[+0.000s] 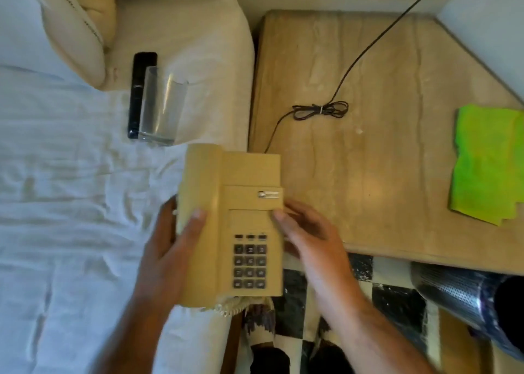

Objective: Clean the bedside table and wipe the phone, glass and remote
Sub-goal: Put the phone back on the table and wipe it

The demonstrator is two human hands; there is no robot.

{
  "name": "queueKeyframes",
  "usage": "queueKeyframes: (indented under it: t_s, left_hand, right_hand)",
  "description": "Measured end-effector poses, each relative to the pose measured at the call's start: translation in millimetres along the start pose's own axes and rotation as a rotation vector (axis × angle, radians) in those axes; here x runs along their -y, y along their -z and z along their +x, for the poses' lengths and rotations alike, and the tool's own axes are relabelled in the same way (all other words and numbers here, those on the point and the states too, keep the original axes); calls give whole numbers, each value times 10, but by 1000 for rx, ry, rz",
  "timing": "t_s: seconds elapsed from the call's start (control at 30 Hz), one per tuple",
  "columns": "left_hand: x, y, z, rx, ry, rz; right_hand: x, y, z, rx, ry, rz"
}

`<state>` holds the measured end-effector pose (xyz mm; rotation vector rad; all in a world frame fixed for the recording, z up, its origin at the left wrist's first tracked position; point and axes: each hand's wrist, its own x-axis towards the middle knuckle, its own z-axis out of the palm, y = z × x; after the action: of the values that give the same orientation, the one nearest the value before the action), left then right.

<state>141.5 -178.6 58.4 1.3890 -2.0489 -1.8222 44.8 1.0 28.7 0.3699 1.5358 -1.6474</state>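
A beige desk phone [241, 192] with a dark keypad is held between the bed and the bedside table [397, 175]. My left hand [173, 240] grips its handset side, thumb on top. My right hand [309, 232] holds its right edge, fingers under and beside it. The phone's black cord [320, 110], tied in a small bundle, runs across the marble-like tabletop to the wall. A clear glass [163, 107] lies on its side on the bed, next to a black remote [140, 90]. A green cloth [487, 164] lies at the table's right edge.
White rumpled bed sheet [71, 203] fills the left, with a pillow [71, 25] at the top left. A perforated metal bin [459, 297] stands on the black-and-white checkered floor [397, 297] below the table's front edge. My feet show at the bottom.
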Motion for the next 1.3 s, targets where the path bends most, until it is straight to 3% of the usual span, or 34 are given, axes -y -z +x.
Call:
queueKeyframes:
  t_s: [0.17, 0.33, 0.43, 0.6, 0.97, 1.1, 1.17, 1.23, 1.3]
  left_hand:
    - [-634, -1028, 261, 237, -168, 35]
    - [-1122, -1744, 831, 274, -241, 14]
    - [-1204, -1920, 1220, 269, -181, -3]
    - [-1177, -1907, 1829, 159, -181, 41]
    - [-882, -2016, 2217, 57, -135, 226]
    - [-872, -2056, 2270, -34, -144, 522]
    - [-878, -2107, 2146, -150, -223, 671]
    - [-864, -2151, 1879, -251, -441, 705]
    - [-794, -2272, 1531, -161, -640, 616]
  right_hand:
    - [608, 630, -10, -320, 189, 50]
    - [1206, 976, 498, -551, 445, 82]
    - [1443, 1047, 928, -486, 459, -13]
    - [1542, 874, 1571, -292, 324, -162]
    - [1422, 757, 1915, -310, 273, -322]
    - [1380, 822, 1839, -304, 322, -446]
    - [1345, 1025, 1715, -414, 402, -536]
    - [1261, 1419, 1492, -653, 498, -613]
    - [1124, 1974, 1261, -898, 485, -697]
